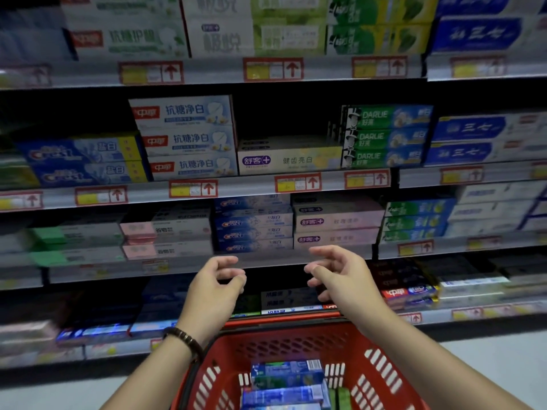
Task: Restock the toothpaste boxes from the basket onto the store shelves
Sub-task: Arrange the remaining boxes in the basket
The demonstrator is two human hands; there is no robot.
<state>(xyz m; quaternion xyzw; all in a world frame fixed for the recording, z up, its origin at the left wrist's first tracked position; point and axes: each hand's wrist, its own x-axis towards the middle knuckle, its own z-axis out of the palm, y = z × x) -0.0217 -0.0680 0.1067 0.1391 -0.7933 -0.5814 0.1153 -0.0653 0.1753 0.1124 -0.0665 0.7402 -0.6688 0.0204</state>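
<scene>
My left hand [217, 281]: loosely curled, empty.
My right hand [336, 273]: likewise.
Toothpaste boxes [285, 380]: below both, in basket [381, 365].

Both forearms raised forward, left grip [220, 279] loosely curled and empty, right grip [334, 273] likewise

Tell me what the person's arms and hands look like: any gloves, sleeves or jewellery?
No gloves: the left hand and the right hand are both bare, and no sleeve shows anywhere down to the picture's edge. The only thing worn is a dark beaded bracelet, some beads brownish, around the left wrist. I see no rings and no watch.
</scene>
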